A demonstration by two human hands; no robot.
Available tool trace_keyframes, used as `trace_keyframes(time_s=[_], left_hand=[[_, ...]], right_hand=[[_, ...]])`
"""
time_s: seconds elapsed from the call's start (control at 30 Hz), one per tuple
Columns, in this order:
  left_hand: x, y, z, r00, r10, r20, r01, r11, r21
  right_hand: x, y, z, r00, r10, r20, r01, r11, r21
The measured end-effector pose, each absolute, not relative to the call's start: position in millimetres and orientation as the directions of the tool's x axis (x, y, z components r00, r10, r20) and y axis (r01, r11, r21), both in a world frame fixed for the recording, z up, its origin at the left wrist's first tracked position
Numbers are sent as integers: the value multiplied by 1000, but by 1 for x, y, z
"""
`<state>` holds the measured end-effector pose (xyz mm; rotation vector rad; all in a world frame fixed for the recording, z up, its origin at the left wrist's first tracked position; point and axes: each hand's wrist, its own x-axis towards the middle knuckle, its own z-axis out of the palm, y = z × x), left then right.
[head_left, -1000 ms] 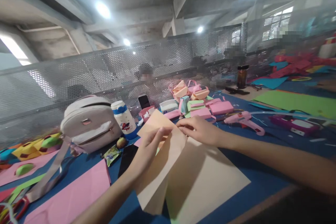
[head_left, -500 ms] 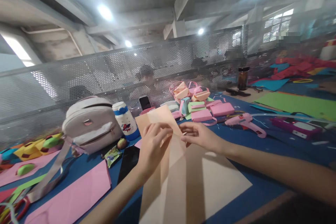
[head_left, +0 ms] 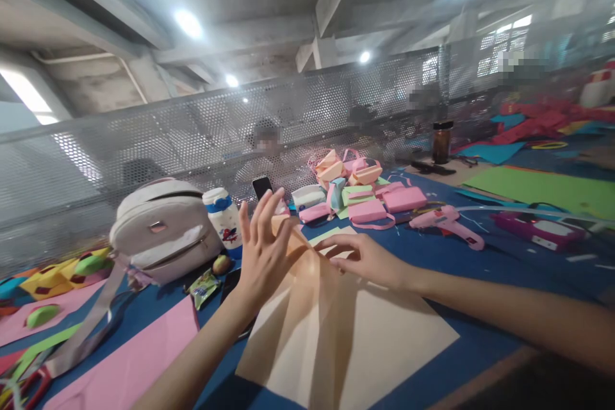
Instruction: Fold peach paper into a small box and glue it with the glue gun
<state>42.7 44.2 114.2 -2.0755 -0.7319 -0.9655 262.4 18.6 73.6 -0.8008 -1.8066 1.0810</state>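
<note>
A large sheet of pale orange paper [head_left: 394,333] lies on the blue table before me, with a raised fold running along its middle. My left hand [head_left: 264,246] is lifted at the fold's left side, fingers spread and pointing up, palm near the paper. On the other side, my right hand [head_left: 358,256] rests at the far end of the fold. Its fingers are curved, with the fingertips against the raised paper; whether they pinch it is partly hidden.
Left stand a white backpack [head_left: 161,224] and a water bottle [head_left: 223,221], with pink paper [head_left: 139,359] in front. Small pink paper bags [head_left: 368,211] lie beyond my hands. A pink glue gun [head_left: 449,223] is at right, near a purple device [head_left: 538,229]. Perforated metal panels [head_left: 192,128] border the back.
My left hand has risen off the paper and its fingers have spread. The paper's upright far part has swung down, and my right hand stays near the fold.
</note>
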Motion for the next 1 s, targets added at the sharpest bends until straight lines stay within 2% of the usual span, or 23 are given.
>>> trace_keyframes(time_s=[0.13, 0.23, 0.3, 0.4, 0.5, 0.57, 0.63, 0.77, 0.9, 1.0], left_hand=[[45, 42, 113, 670, 188, 718, 636, -644, -424], [44, 43, 110, 717, 239, 655, 575, -735, -361], [41, 44, 107, 712, 273, 647, 568, -765, -303], [35, 45, 103, 688, 317, 653, 564, -799, -207], [29, 47, 99, 649, 365, 667, 557, -826, -90], [28, 49, 98, 622, 395, 676, 547, -837, -15], [28, 50, 98, 589, 416, 693, 532, -845, 54], [32, 48, 98, 523, 452, 723, 521, -841, 149], [34, 41, 97, 506, 437, 744, 501, -851, 160], [32, 36, 94, 509, 454, 731, 482, -854, 194]], right_hand=[[271, 13, 67, -468, 825, 315, 160, 430, -889], [287, 3, 64, -494, 825, 274, 241, 433, -868], [307, -9, 64, -451, 851, 268, 324, 436, -839], [354, -34, 60, -258, 928, 270, 528, 369, -765], [409, -61, 47, 80, 926, 368, 687, 216, -694], [439, -72, 36, 254, 889, 382, 741, 76, -667], [459, -75, 27, 309, 893, 328, 744, -12, -668], [474, -55, 26, 305, 910, 279, 792, -80, -605], [474, -25, 38, 241, 931, 275, 869, -81, -488], [470, -9, 41, 178, 959, 221, 845, -33, -534]])
